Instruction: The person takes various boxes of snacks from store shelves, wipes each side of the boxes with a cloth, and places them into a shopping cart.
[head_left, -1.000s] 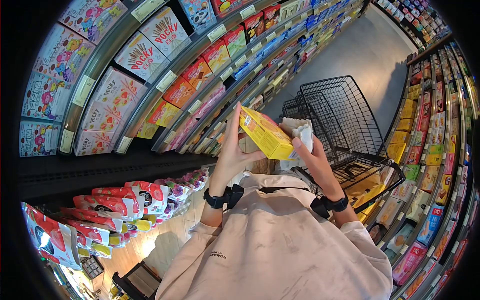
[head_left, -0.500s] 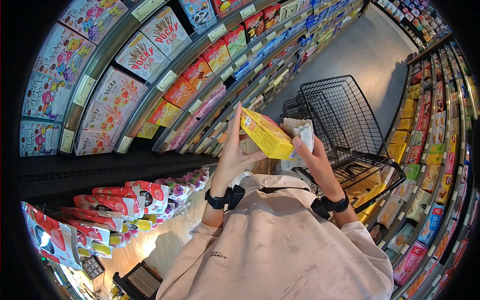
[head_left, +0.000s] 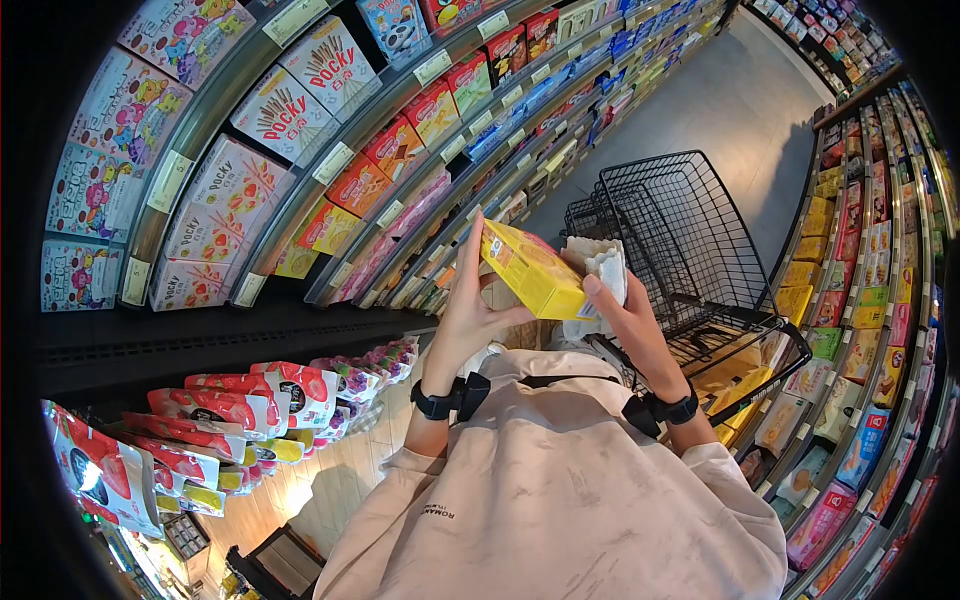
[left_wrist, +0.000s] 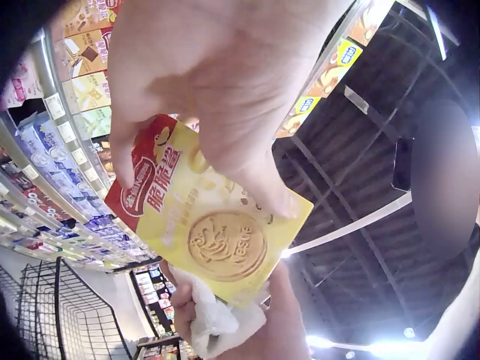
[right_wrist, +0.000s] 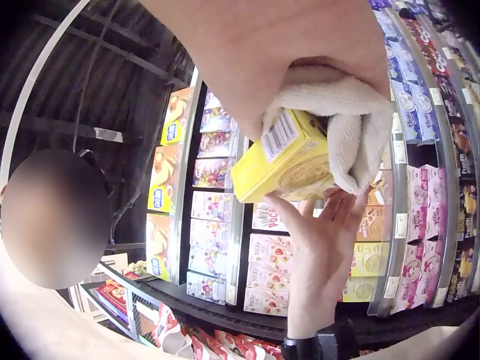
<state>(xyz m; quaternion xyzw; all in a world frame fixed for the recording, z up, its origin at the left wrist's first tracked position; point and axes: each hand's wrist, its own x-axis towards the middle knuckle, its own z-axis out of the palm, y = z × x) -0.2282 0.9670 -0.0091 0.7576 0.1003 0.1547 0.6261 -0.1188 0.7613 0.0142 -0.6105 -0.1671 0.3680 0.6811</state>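
A yellow biscuit box (head_left: 535, 272) with a red corner is held tilted in front of the body. The left hand (head_left: 467, 308) grips its left end, fingers along the far side and thumb on the near side; the left wrist view shows the box front (left_wrist: 217, 217) with a round biscuit picture. At the other end the right hand (head_left: 640, 328) holds a white cloth (head_left: 600, 265) together with the box. In the right wrist view the cloth (right_wrist: 352, 124) is bunched between palm and box, beside the barcode end (right_wrist: 281, 142). The cloth hides part of the right fingers.
A black wire shopping cart (head_left: 690, 230) stands beyond the right hand. Shelves of boxed snacks (head_left: 290, 110) curve along the left, and more packed shelves (head_left: 850, 330) line the right. Red and white pouches (head_left: 215, 400) hang at the lower left.
The box has tilted very slightly in the hands; both hands keep their hold in nearly the same place.
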